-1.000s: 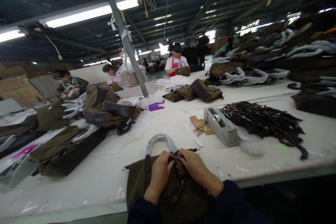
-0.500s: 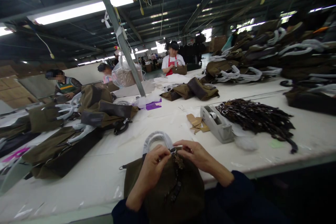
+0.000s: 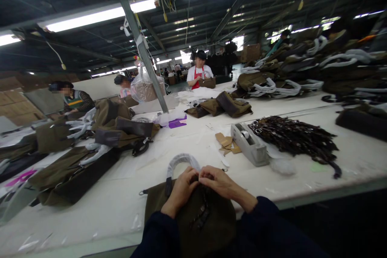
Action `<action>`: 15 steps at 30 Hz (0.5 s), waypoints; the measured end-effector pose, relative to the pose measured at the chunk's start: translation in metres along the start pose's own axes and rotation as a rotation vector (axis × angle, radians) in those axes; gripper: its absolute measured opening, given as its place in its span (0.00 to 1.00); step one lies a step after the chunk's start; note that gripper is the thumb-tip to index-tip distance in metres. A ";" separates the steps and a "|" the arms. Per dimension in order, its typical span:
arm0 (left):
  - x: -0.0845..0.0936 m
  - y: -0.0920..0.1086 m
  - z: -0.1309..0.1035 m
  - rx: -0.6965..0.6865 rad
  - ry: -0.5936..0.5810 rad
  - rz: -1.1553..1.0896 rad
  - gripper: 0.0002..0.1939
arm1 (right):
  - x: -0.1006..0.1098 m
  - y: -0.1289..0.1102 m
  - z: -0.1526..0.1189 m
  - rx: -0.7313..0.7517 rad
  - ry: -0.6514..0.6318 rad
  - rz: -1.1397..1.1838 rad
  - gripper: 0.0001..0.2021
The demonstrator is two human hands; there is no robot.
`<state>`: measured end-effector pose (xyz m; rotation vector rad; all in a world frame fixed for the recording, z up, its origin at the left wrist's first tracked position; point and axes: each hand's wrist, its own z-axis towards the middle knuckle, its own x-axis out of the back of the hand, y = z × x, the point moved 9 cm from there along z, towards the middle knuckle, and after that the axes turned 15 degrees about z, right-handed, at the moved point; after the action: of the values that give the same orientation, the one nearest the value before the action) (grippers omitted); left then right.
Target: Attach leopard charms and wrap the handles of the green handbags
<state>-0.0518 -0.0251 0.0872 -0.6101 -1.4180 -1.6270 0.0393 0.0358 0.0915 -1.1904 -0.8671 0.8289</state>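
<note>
An olive-brown handbag (image 3: 163, 213) stands at the table's front edge, close to my body. Its arched handle (image 3: 182, 157), wrapped in pale film, rises behind my hands. My left hand (image 3: 182, 187) is closed in a pinch at the bag's top, near the handle's base. Against its fingertips, my right hand (image 3: 218, 181) pinches at the same spot. Between them they grip the upper end of a dark bag charm (image 3: 204, 209), whose strips dangle down the front of the bag. Fingers cover the charm's top and whatever fastens it.
A grey tape dispenser (image 3: 249, 145) stands to the right, by a heap of dark charms (image 3: 294, 137) and cardboard scraps (image 3: 226, 143). Olive bags (image 3: 75, 173) are piled left, more (image 3: 263, 82) at the back right. A metal post (image 3: 142, 48) rises mid-table. Co-workers (image 3: 199, 72) sit across.
My right hand has moved left and curled its fingers in against my left hand. The charm's metal ring and upper part, visible before, are now covered by fingers.
</note>
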 end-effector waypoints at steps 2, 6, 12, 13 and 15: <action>-0.004 -0.003 0.005 -0.004 -0.002 0.018 0.06 | -0.011 -0.001 0.006 0.022 -0.040 -0.224 0.04; -0.003 -0.010 0.011 0.009 0.003 0.008 0.04 | -0.016 -0.001 0.008 -0.045 -0.085 -0.669 0.08; 0.000 -0.020 0.016 0.077 0.034 -0.080 0.02 | 0.004 -0.001 0.007 -0.158 -0.036 -0.844 0.08; -0.001 -0.021 0.016 0.086 0.028 -0.104 0.03 | 0.005 0.000 0.008 -0.164 -0.030 -0.852 0.09; -0.004 -0.022 0.017 0.104 0.014 -0.153 0.04 | 0.004 0.001 0.011 -0.180 -0.020 -0.872 0.10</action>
<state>-0.0713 -0.0088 0.0765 -0.4388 -1.5604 -1.6598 0.0312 0.0444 0.0929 -0.8184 -1.3495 0.0510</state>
